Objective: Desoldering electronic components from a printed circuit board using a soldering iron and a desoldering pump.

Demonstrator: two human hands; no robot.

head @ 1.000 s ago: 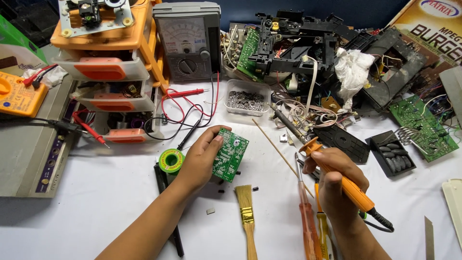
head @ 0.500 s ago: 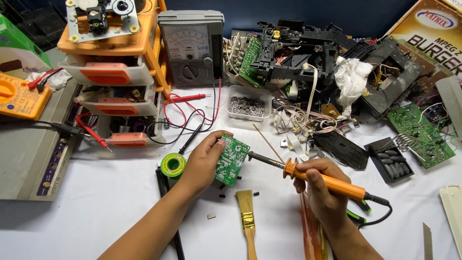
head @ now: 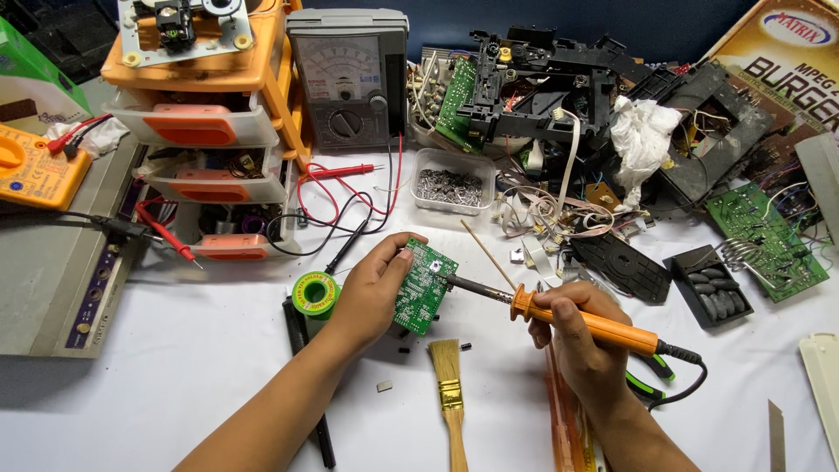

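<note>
The left hand grips the small green circuit board tilted above the white table, while the right hand holds the orange soldering iron, whose tip should rest steadily on one joint

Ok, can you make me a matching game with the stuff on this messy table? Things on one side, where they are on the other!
Things:
1. small green circuit board
2. orange soldering iron
3. paintbrush
4. solder spool

Places:
A. lying on the white table between the two arms
B. held in the right hand
C. held in the left hand
D. on the table just left of the left hand

Pairs: 1-C, 2-B, 3-A, 4-D
</note>
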